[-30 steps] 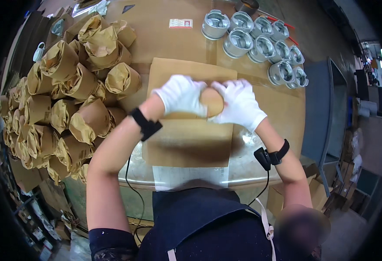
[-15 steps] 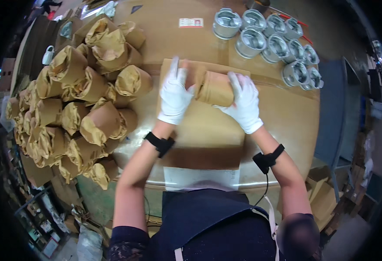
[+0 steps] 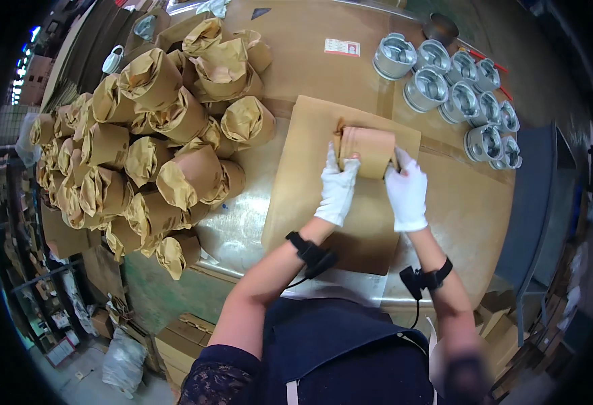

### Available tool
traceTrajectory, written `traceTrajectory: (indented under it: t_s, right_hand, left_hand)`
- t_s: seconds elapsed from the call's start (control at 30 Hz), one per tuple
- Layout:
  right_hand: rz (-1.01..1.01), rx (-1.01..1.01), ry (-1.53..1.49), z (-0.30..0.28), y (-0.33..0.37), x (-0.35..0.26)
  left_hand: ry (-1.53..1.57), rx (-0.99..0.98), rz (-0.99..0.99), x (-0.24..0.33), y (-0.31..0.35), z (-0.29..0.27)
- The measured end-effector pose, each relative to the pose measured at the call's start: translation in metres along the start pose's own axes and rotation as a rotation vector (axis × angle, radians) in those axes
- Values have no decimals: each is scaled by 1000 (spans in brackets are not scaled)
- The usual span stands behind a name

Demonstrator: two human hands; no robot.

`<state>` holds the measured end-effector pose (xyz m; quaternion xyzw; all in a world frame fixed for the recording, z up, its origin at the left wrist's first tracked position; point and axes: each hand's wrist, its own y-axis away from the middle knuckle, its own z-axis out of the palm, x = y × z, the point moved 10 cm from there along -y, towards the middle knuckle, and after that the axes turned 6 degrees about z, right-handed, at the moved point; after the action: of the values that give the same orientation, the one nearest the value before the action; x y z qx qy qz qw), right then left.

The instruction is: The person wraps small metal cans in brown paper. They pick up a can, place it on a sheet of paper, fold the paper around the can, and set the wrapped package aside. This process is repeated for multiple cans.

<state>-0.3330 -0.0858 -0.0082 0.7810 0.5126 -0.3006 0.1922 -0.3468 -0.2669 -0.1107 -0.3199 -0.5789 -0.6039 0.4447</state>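
A cylinder wrapped in brown paper (image 3: 371, 150) lies on its side on a stack of flat brown paper sheets (image 3: 296, 162). My left hand (image 3: 339, 191), in a white glove with bare fingertips showing, is closed on the cylinder's left end, where the paper is gathered. At the right end, the fingers of my right hand (image 3: 406, 192), gloved too, are closed on the paper edge. Whatever the paper covers is hidden.
Several paper-wrapped cylinders (image 3: 188, 177) are piled on the left. Bare silver pistons (image 3: 426, 89) stand in rows at the far right, beside red sticks (image 3: 489, 61). A small printed card (image 3: 342, 47) lies at the back. A grey-blue metal cabinet (image 3: 526, 202) adjoins the table's right side.
The view has shifted, so the table's contents sit further right. My left hand has come onto the cylinder's left end, and my right hand has slid from its top to its right end.
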Motion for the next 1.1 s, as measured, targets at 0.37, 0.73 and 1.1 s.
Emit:
traceTrajectory:
  t_s: [0.37,0.73,1.1]
  right_hand:
    - [-663,-155,-171,-30,76,-149]
    - [340,-475,-624,8,57,1]
    - [65,261,189,-124,-73,89]
  left_hand:
    - [-15,-241,144,87,24,-82]
    - [28,204,254,271,15,-329]
    - [-901,707,954,303,96,-318]
